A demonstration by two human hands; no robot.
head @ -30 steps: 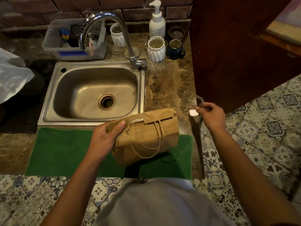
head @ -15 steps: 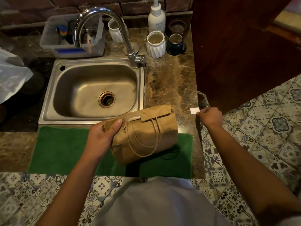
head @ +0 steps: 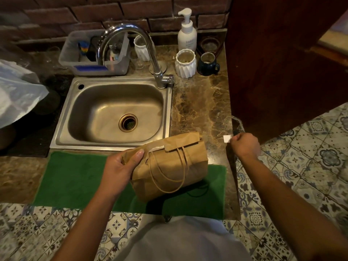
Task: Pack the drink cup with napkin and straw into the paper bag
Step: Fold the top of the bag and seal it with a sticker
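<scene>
The brown paper bag (head: pixel 170 166) lies tilted on its side over the green mat (head: pixel 75 178), its top folded over and its twine handles hanging down the front. My left hand (head: pixel 120 166) grips the bag's left end, thumb on top. My right hand (head: pixel 244 146) is off the counter's right edge, to the right of the bag, fingers pinched on a small white sticker (head: pixel 227 138). A bit of white shows under the bag's fold. The cup, napkin and straw are hidden.
A steel sink (head: pixel 169 110) with a curved tap (head: pixel 131 34) lies behind the bag. White ribbed cups (head: pixel 185 63), a dark mug (head: pixel 207 64), a pump bottle (head: pixel 187 32) and a plastic tub (head: pixel 94 53) stand at the back. A wooden panel (head: pixel 282 63) rises right.
My right hand drew the white sticker away from the counter's right edge and now holds it up by the fingertips. My left hand keeps its grip on the bag.
</scene>
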